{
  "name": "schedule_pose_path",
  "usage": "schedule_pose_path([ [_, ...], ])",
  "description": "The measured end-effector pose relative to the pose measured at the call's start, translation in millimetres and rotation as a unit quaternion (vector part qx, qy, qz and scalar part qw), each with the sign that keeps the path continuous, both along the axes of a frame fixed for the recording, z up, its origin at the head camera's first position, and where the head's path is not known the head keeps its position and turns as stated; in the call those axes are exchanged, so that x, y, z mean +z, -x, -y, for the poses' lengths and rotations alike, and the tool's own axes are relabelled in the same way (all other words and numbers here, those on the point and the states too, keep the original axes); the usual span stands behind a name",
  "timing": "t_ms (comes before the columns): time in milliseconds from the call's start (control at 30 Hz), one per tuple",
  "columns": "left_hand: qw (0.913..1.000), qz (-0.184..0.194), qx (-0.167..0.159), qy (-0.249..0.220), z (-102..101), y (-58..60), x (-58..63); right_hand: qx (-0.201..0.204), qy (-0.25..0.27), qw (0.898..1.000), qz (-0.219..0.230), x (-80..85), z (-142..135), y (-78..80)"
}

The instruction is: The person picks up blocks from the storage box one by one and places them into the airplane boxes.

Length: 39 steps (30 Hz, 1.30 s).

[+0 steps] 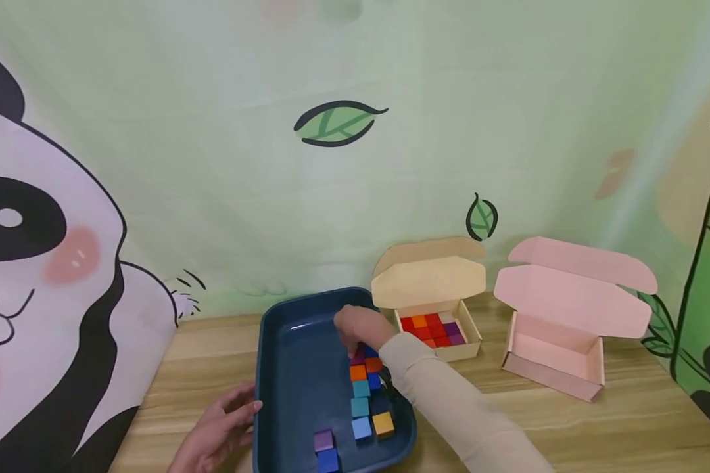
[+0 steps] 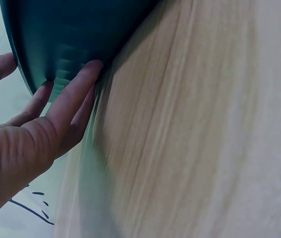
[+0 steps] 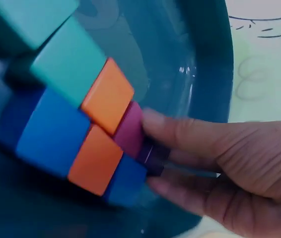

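at the left i see a panda (image 1: 94,315) printed on the green backdrop (image 1: 213,131); right of it, the left hand (image 1: 221,420) has its fingers spread apart, touching the outer left wall of the dark blue tray (image 1: 298,368); in the tray's near part a purple block (image 1: 323,439) sits just beyond a blue block (image 1: 328,460); to their right a line of blocks leads away from me: a light blue block (image 1: 361,429), two teal blocks (image 1: 361,389), an orange block (image 1: 357,372) and a magenta block (image 3: 130,130); a yellow block (image 1: 383,424) lies right of the light blue one; at the line's far end the right hand (image 1: 361,326) pinches a dark purple block (image 3: 155,156), just beside the magenta one; right of the tray, a cream box (image 1: 458,352) stands lid up, with mostly red, orange and purple blocks inside; rightmost, a pink box (image 1: 553,378) stands open on the wooden table (image 1: 627,420).
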<state>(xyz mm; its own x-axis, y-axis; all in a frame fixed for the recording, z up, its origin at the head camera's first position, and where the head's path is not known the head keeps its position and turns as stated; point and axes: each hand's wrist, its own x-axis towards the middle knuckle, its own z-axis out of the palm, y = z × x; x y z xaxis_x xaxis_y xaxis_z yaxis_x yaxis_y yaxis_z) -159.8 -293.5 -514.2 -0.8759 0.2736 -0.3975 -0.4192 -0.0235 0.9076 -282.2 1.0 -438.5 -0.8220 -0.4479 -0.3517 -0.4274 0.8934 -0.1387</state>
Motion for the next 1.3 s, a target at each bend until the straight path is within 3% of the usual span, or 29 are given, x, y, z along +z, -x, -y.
schedule_pose_path([
  [100, 1.0, -0.002, 0.001, 0.0, -0.6, -0.7, -1.6, 0.04, 0.018, 0.999, -0.025, 7.2, -10.5, 2.6],
  [233, 1.0, -0.003, 0.004, 0.001, -1.1, -0.7, -1.1, 0.074, 0.051, 0.994, -0.057, 29.1, -30.5, 2.3],
  [400, 1.0, 0.002, 0.006, 0.008, -1.1, 0.8, 3.2, 0.097, 0.068, 0.99, -0.079, 58.0, -62.4, -3.5],
  [533, 0.9999, 0.005, 0.007, 0.009, -0.7, 2.0, 6.3, 0.112, 0.08, 0.985, -0.102, 71.7, -91.7, -6.2],
  [700, 0.9999, -0.005, 0.007, 0.012, -1.1, 0.0, 4.5, 0.118, 0.092, 0.984, -0.099, 78.4, -131.7, -11.3],
  [1000, 0.9999, 0.004, 0.011, 0.012, -1.9, -0.9, -0.1, 0.128, 0.049, 0.986, -0.093, 77.8, -204.7, -31.4],
  [1133, 0.9996, 0.02, 0.01, 0.02, -0.9, -0.2, 0.3, 0.11, 0.047, 0.99, -0.069, 74.4, -235.5, -38.0],
  [1300, 0.9994, 0.021, 0.013, 0.022, -2.4, 0.8, 1.1, 0.086, 0.046, 0.993, -0.071, 75.1, -270.3, -43.9],
])
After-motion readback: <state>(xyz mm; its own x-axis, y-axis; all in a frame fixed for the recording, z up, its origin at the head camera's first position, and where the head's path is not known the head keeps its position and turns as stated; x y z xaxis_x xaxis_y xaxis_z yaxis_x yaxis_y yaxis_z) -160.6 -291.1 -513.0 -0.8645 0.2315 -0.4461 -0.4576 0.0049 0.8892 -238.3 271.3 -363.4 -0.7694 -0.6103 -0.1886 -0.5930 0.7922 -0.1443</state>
